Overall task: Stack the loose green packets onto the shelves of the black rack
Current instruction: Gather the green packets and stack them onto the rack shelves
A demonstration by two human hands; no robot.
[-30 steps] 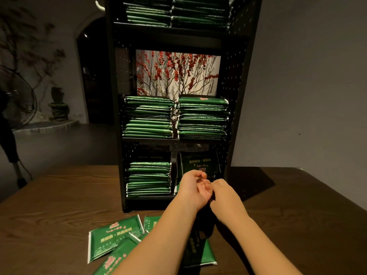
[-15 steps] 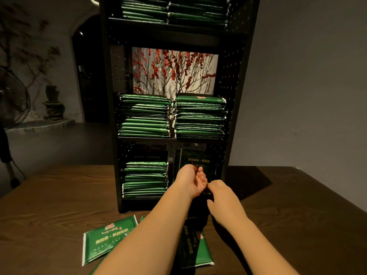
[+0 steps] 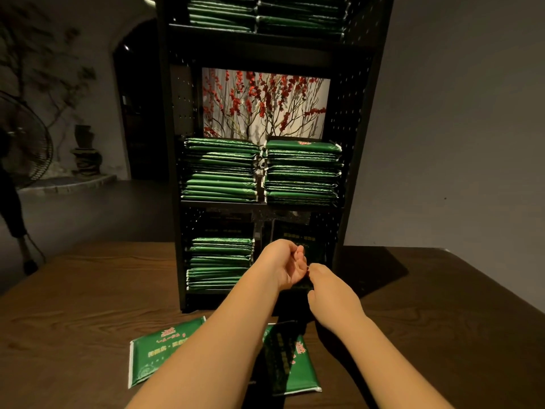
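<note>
Both hands [image 3: 298, 271] crept rackward; packet [image 3: 159, 354] lettering seemingly unreadable.

glossy green packets [image 3: 165, 354], grained wood table [image 3: 73, 314]

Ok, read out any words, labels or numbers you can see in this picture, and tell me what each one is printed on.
None can be read.
Loose green foil packet on the wooden table, left: red crest and pale lettering, too blurred to read.
Loose green packet on the right: red mark and shadowed lettering, unreadable.
Upright dark packet on the bottom right shelf of the black rack: faint line of print, too dim.
</note>
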